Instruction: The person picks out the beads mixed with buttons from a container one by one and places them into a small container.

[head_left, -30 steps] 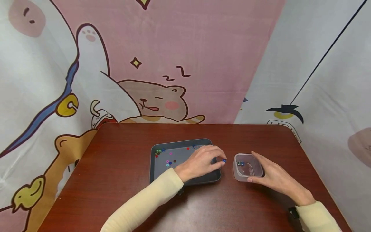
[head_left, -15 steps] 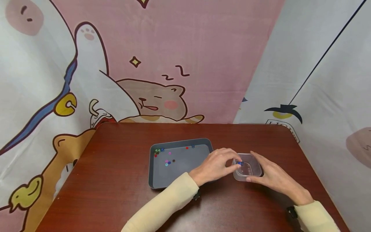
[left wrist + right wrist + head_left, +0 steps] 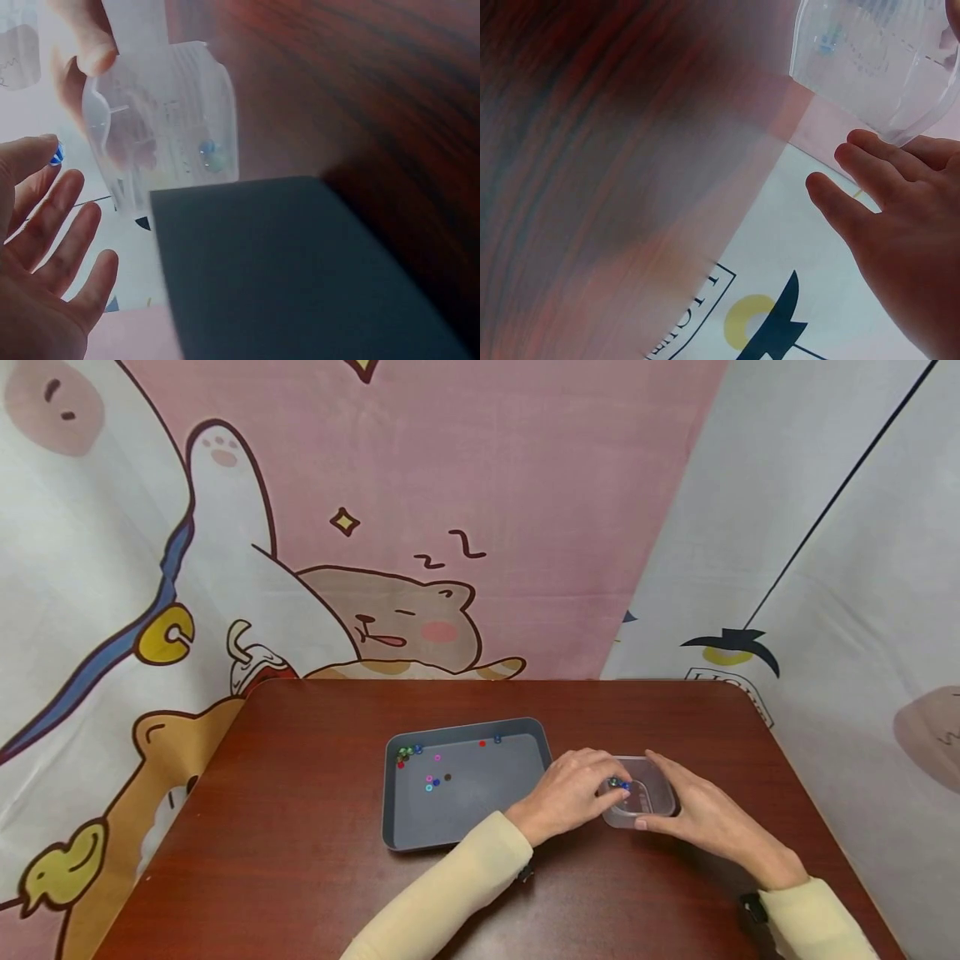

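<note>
In the head view my left hand reaches over the left rim of a clear plastic container. Thumb and index finger pinch a small shiny blue bead, seen best in the left wrist view, where the other fingers are spread. My right hand holds the container from its right side, thumb at the front and fingers at the back. Through the wall, a blue bead and a greenish bead show inside it. The right wrist view catches the right hand's spread outer fingers below the container.
A shallow grey tray stands left of the container. Green, blue and red beads cluster in its far left corner; small pink, cyan, blue and brown pieces lie further in. Red and blue pieces sit near its back wall. A printed cloth hangs behind the brown table.
My left hand has moved right, from above the tray's right side to over the container, carrying the blue bead. The right hand and container have stayed in place.
</note>
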